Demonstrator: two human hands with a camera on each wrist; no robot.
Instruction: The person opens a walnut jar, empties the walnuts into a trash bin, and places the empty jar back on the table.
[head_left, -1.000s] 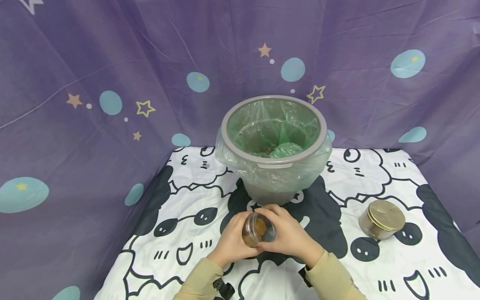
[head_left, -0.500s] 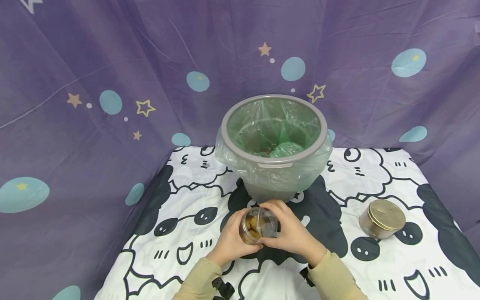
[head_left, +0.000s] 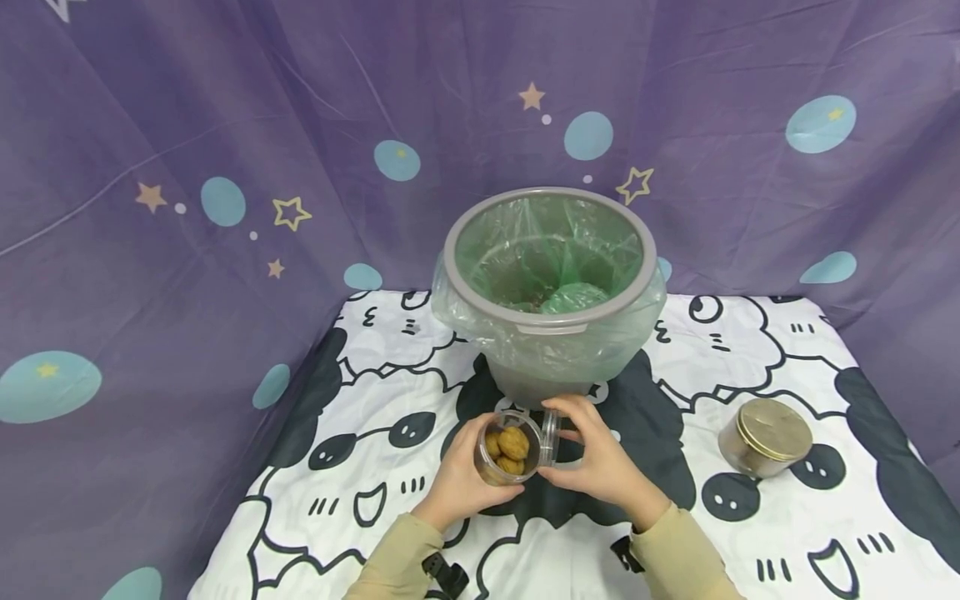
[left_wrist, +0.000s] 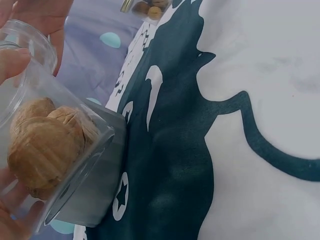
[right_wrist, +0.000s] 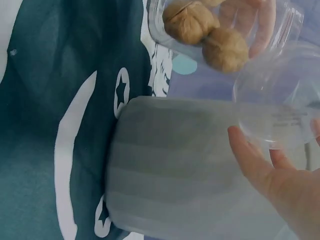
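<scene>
A clear plastic jar (head_left: 487, 471) with several walnuts (head_left: 513, 443) inside is gripped by my left hand (head_left: 462, 475), its mouth tilted up toward the head camera. My right hand (head_left: 600, 458) pinches a clear round lid (head_left: 551, 437) by its edge, just to the right of the jar's mouth. The left wrist view shows the walnuts (left_wrist: 45, 145) through the jar's wall. Up close in the right wrist view, the transparent lid (right_wrist: 275, 95) stands apart from the jar, held by the fingertips.
A grey bin (head_left: 525, 387) lined with a green plastic bag (head_left: 573, 298) stands right behind the hands. To the right sits a second jar with a gold lid (head_left: 774, 429). A patterned cloth (head_left: 405, 500) covers the table, and a purple curtain (head_left: 300, 100) hangs behind.
The lid has come off the jar and moved right in my right hand. My left hand has tilted the jar's mouth upward, so the walnuts show. Bin and second jar stay put.
</scene>
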